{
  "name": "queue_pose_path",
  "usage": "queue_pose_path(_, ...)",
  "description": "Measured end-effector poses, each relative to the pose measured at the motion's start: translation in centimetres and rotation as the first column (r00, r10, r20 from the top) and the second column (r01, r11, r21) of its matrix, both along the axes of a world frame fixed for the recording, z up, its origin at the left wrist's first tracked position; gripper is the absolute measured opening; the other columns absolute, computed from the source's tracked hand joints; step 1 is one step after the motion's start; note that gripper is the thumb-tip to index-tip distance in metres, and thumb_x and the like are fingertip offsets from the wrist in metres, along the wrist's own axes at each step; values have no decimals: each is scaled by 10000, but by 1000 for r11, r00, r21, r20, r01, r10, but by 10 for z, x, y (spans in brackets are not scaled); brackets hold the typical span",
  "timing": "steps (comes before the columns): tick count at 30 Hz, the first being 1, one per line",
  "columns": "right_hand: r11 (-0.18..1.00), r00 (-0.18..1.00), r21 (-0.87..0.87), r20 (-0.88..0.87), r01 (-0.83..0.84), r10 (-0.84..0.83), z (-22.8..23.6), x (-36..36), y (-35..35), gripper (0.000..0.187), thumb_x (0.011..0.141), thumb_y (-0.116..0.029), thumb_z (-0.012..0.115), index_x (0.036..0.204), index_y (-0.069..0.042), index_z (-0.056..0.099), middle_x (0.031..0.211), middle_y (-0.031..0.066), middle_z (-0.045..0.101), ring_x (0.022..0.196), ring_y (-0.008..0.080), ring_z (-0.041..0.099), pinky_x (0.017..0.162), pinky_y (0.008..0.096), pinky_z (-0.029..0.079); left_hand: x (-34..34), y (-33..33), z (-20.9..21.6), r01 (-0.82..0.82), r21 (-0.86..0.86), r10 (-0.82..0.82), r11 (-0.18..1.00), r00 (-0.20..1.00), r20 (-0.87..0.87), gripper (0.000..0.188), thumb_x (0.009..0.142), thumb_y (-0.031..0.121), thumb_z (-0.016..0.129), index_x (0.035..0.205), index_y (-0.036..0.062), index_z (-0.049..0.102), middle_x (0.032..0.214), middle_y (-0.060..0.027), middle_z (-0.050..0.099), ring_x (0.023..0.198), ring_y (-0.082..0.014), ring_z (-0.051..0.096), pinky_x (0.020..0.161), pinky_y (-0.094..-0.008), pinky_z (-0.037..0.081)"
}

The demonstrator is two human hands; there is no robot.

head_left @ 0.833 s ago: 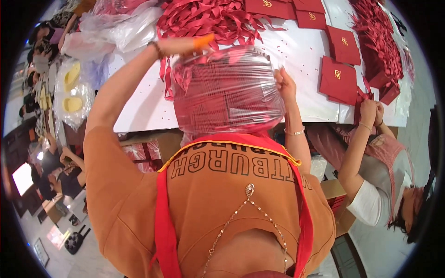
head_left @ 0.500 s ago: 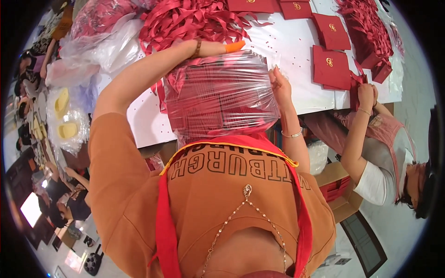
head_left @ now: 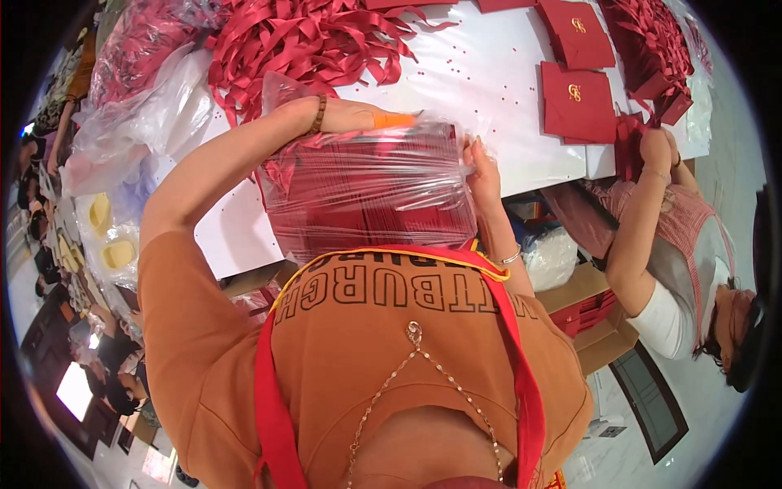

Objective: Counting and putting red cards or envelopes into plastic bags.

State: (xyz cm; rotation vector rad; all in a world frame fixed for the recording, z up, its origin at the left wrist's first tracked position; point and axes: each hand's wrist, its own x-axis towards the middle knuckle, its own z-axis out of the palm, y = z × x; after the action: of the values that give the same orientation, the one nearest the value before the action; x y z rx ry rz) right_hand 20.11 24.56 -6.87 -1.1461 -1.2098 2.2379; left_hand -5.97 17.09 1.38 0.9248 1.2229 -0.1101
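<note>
A clear plastic bag [head_left: 371, 183] packed tightly with dark red folded card pieces rests against my chest at the table's near edge. My left hand [head_left: 350, 118] reaches round its far side, holding it toward me. Orange covers show on the fingers, which are straight and pressed together. At the bag's right side, my right hand [head_left: 483, 175] is closed in a pinch on the plastic, thumb and fingertips up. The undersides of both hands and the bottom of the bag are hidden.
Beyond the bag, a heap of red ribbons [head_left: 301, 45] covers part of the white table [head_left: 489, 94]. Red gift bags [head_left: 577, 102] lie at the right, where a co-worker's hands [head_left: 658, 151] work. An open carton [head_left: 603, 338] stands below them. Plastic-wrapped yellow slippers [head_left: 118, 253] are at the left.
The bag, with both my hands on it, sits lower and slightly further left in the view. My left hand has shifted a little along its far side. The right hand keeps its pinch.
</note>
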Motion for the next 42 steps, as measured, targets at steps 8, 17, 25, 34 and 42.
queue_pose_path(8, 991, 1000, -131, -28, -5, 1, -8, 1, -2, 371, 929, -353, 412, 699, -66, 460, 846, 30, 516, 800, 107, 427, 775, 246, 330, 16, 5, 2, -592, 87, 457, 801, 700, 549, 570, 914, 532, 206, 1380, 207, 255, 1352, -92, 355, 1207, -164, 387, 1002, -261, 306)
queue_pose_path(17, 995, 991, 11, 82, -104, 103, 2, 0, -3, 374, 923, -362, 423, 713, -64, 506, 823, 35, 534, 781, 92, 446, 751, 237, 362, 32, 14, 30, -167, 453, 23, 876, 952, 305, 602, 919, 526, 169, 1386, 151, 234, 1387, -96, 308, 1259, -193, 311, 1034, -268, 226)
queue_pose_path(25, 996, 986, 50, 153, -69, 60, -17, 2, 7, 410, 919, -362, 421, 866, 5, 596, 829, 43, 564, 778, 116, 496, 725, 260, 388, -66, -39, -19, -232, 169, 233, 958, 972, 12, 791, 773, 754, 141, 1352, 247, 323, 1412, 2, 282, 1290, -126, 250, 1044, -305, 162)
queue_pose_path(34, 979, 963, 108, 227, -174, 146, -20, -60, 71, 498, 914, -399, 411, 1030, 62, 555, 992, 125, 602, 919, 180, 563, 809, 287, 430, -112, -93, -95, -669, 24, 627, 743, 708, 325, 669, 855, 612, 237, 1340, 165, 348, 1309, -15, 382, 1219, -138, 321, 980, -278, 281)
queue_pose_path(42, 965, 957, -65, 124, -256, 262, 31, -68, 58, 400, 894, -334, 481, 1056, 25, 547, 963, 124, 611, 834, 203, 602, 716, 330, 494, -51, -108, -86, -618, 419, 621, 665, 769, 150, 673, 831, 613, 328, 1391, 264, 197, 1392, -17, 303, 1212, -118, 345, 938, -258, 312)
